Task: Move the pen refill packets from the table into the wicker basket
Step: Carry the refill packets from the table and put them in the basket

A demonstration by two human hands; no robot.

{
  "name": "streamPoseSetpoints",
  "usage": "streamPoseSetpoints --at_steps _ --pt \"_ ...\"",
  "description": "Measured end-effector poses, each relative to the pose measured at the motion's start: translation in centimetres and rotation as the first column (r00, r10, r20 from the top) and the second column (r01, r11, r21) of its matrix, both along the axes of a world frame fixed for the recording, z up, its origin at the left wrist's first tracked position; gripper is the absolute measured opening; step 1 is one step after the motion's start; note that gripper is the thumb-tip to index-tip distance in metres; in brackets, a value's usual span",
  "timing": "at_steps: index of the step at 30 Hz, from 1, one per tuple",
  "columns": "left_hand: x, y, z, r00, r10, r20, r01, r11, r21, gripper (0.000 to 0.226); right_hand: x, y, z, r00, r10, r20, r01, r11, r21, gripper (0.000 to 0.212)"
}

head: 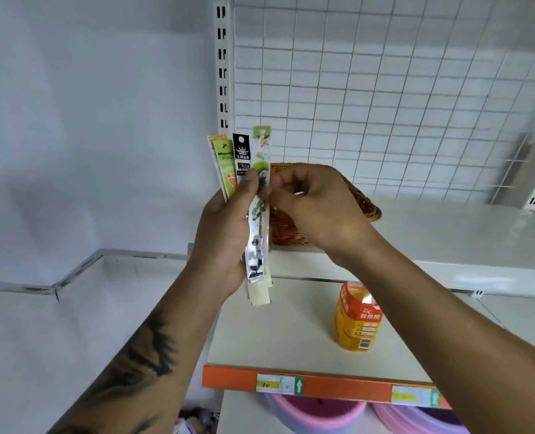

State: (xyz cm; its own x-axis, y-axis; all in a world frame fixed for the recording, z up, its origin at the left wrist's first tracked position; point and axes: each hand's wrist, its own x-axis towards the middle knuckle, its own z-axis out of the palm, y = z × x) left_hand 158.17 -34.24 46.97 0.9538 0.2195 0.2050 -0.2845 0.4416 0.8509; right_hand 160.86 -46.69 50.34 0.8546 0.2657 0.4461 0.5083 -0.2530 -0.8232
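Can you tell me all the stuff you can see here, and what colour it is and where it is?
pen refill packets: at least four, green, orange, black and white, held upright in a fan in front of the basket
wicker basket: one, brown, on the upper shelf behind the hands
orange packet: one, orange and yellow, standing on the lower shelf
upper shelf: one, white, against the wire grid
lower shelf: one, white with an orange front strip
wire grid: one, white, the back wall
tubs: at least two, pink and purple, under the lower shelf
left hand: grips the packets
right hand: pinches one packet
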Motion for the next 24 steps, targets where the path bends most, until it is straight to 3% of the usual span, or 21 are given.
streamPoseSetpoints --at_steps 4,6,8,10,11,13,15,17,19,21,24 --pt "-0.2 0.4 0.0 0.993 -0.074 -0.097 0.065 0.994 -0.09 0.025 3.0 -1.3 2.7 0.943 0.137 -0.303 -0.013 0.925 0.38 0.007" --pt "-0.3 0.7 -0.1 0.991 -0.073 -0.112 0.06 0.992 -0.112 0.022 5.6 -2.6 3.8 0.925 0.067 -0.374 0.087 0.921 0.379 0.008" --pt "-0.3 0.8 -0.3 0.991 -0.071 -0.116 0.058 0.992 -0.108 0.02 8.4 -3.4 3.5 0.92 -0.103 -0.378 0.179 0.969 0.17 0.007" --pt "-0.3 1.0 -0.4 0.992 -0.069 -0.11 0.058 0.993 -0.101 0.017 10.8 -3.6 2.3 0.921 -0.276 -0.274 0.237 0.957 -0.165 0.01" --pt "-0.2 1.2 -0.5 0.992 -0.071 -0.1 0.061 0.993 -0.097 0.016 11.7 -3.5 1.6 0.924 -0.334 -0.186 0.253 0.899 -0.357 0.016" --pt "-0.1 1.3 -0.6 0.994 -0.069 -0.083 0.063 0.995 -0.079 0.014 12.8 -3.1 0.6 0.925 -0.379 0.003 0.279 0.677 -0.681 0.022" --pt "0.0 1.3 -0.7 0.996 -0.064 -0.068 0.06 0.997 -0.057 0.013 12.7 -2.6 0.3 0.927 -0.349 0.134 0.317 0.545 -0.776 0.02" --pt "0.2 1.4 -0.7 0.997 -0.05 -0.058 0.047 0.998 -0.036 0.014 11.7 -2.5 0.5 0.927 -0.327 0.183 0.357 0.616 -0.702 0.012" --pt "0.4 1.4 -0.6 0.997 -0.028 -0.069 0.027 1.0 -0.016 0.016 9.6 -2.4 0.9 0.933 -0.273 0.236 0.357 0.795 -0.491 0.012" --pt "0.4 1.2 -0.4 0.996 -0.016 -0.082 0.017 1.0 0.006 0.018 6.4 -2.1 1.0 0.958 -0.152 0.242 0.221 0.93 -0.294 0.022" --pt "0.3 0.5 -0.3 0.997 -0.013 -0.075 0.016 0.999 0.039 0.021 2.5 -1.5 0.4 0.983 0.029 0.182 0.004 0.984 -0.18 0.024"
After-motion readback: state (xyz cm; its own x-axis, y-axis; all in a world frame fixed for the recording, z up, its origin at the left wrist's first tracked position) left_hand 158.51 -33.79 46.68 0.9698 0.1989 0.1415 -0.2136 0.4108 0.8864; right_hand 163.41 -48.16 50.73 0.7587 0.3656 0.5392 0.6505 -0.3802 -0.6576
